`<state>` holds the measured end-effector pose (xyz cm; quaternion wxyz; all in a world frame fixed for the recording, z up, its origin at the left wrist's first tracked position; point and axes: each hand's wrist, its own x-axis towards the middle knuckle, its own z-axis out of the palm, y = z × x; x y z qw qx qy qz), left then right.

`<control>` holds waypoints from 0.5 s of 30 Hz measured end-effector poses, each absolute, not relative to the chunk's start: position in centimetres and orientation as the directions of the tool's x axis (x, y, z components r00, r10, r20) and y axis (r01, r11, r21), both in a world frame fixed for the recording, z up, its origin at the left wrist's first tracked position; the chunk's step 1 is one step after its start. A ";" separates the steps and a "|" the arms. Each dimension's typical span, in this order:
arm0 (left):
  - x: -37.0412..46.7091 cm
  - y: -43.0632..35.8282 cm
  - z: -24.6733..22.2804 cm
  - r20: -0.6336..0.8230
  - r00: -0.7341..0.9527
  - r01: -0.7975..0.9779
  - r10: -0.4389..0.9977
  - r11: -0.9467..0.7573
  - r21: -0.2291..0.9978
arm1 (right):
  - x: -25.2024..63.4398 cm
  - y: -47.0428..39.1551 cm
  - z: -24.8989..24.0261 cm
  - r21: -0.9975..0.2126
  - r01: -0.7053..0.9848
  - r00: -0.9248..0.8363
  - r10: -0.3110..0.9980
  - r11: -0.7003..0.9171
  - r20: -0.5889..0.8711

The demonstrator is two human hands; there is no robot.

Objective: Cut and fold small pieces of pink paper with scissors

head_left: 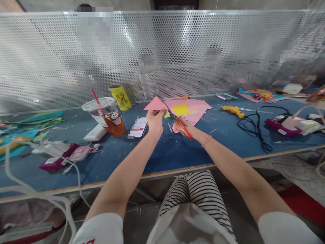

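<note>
Between the fingers of my left hand (pixel 155 120) is a piece of pink paper (pixel 155 103), its pointed corner facing away from me. My right hand (pixel 187 128) grips a pair of scissors (pixel 185 128) with orange-red handles. Their blades reach up and left, close to the paper's right edge; whether they touch it I cannot tell. Beyond my hands lies a larger pink sheet (pixel 199 107) with a yellow piece of paper (pixel 183 109) on top. Small pink scraps (pixel 173 128) rest beside the scissors.
Left of my hands are a phone (pixel 137 127), a drink cup (pixel 111 118) with a red straw, a yellow roll (pixel 120 97) and a purple power strip (pixel 59 158). A yellow glue gun (pixel 233 110) and a black cable (pixel 256 130) lie rightward. A perforated metal screen (pixel 175 44) stands behind.
</note>
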<state>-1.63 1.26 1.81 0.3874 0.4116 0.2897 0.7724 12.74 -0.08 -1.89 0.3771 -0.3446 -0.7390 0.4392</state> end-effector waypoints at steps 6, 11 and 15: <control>-1.6 1.2 1.9 0.408 -0.356 -0.361 0.841 -0.526 0.770 | 12.7 -0.1 -1.9 -0.930 0.162 -0.482 0.849 0.329 0.216; -1.6 1.3 1.8 0.399 -0.356 -0.355 0.845 -0.517 0.779 | 12.6 0.0 -2.0 -0.924 0.173 -0.475 0.851 0.342 0.226; -1.7 1.4 1.7 0.395 -0.367 -0.341 0.843 -0.516 0.785 | 12.5 0.2 -2.2 -0.905 0.211 -0.458 0.855 0.370 0.243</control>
